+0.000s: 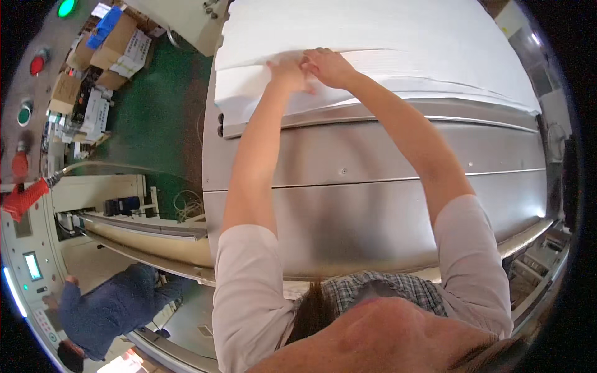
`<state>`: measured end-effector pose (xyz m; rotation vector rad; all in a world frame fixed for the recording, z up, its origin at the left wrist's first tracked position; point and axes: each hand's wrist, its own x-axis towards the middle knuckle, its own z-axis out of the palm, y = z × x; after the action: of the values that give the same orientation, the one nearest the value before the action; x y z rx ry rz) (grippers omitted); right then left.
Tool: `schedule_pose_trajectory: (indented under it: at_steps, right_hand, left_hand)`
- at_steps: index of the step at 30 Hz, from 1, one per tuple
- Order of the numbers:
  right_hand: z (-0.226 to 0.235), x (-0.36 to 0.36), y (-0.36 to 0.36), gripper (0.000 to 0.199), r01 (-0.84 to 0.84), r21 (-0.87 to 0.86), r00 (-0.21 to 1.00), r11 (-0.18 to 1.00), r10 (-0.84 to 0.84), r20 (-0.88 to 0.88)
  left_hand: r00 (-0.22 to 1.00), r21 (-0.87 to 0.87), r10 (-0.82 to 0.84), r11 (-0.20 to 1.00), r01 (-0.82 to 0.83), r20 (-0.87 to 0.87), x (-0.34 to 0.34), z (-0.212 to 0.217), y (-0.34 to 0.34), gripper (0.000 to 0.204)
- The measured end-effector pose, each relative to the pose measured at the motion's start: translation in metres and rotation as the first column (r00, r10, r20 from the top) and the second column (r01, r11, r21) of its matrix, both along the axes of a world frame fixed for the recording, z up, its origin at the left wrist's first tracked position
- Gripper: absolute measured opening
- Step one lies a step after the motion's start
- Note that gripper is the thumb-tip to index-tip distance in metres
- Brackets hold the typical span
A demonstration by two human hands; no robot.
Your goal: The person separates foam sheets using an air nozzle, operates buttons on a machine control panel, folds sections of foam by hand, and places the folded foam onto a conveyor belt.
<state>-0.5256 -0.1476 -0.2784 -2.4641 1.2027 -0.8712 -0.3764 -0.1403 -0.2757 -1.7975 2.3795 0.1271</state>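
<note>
A thick stack of white sheets (373, 31), paper or thin cloth, lies on the metal machine bed ahead of me. Its front side shows many layers, with a gap where the upper layers rise from the lower ones. At that gap my left hand (289, 73) rests against the layers, slightly blurred, with its fingers apart. Close beside it, almost touching, my right hand (329, 67) has its fingers bent around the edge of some upper sheets. Its fingertips are partly hidden among the layers.
A smooth metal table (348, 217) spans the space between me and the stack. To the left stand a control panel with buttons (37, 64), a red-handled air gun (25, 199) on a hose and cardboard boxes (115, 46). Another person (118, 304) works at a machine at lower left.
</note>
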Motion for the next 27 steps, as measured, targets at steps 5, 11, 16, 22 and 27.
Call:
schedule_pose_trajectory:
  at_steps: [5, 11, 16, 22, 27]
  right_hand:
    - [0.002, -0.096, -0.031, 0.04, 0.395, 0.176, 0.705, 0.902, -0.175, -0.687]
    - [0.016, -0.281, -0.024, 0.049, 0.421, 0.129, 0.677, 0.898, -0.217, -0.704]
    - [0.001, -0.416, -0.017, 0.07, 0.523, 0.211, 0.685, 0.826, -0.26, -0.68]
    - [0.048, -0.529, -0.018, 0.088, 0.308, 0.371, 0.713, 0.876, 0.046, -0.7]
    - [0.018, -0.702, -0.052, 0.092, 0.389, 0.32, 0.56, 0.864, 0.054, -0.827]
  left_hand:
    - [0.994, 0.136, 0.102, 0.985, -0.107, 0.043, -0.015, 0.018, 0.002, 0.098]
    - [0.994, 0.208, 0.097, 0.974, -0.085, -0.048, 0.039, -0.028, -0.027, 0.104]
    - [0.873, 0.248, 0.414, 0.845, -0.474, 0.257, -0.032, 0.0, -0.019, 0.103]
    - [0.799, 0.154, 0.478, 0.815, -0.558, 0.366, 0.016, -0.031, 0.014, 0.101]
    - [0.801, 0.09, 0.437, 0.855, -0.511, 0.409, 0.038, -0.024, 0.011, 0.097]
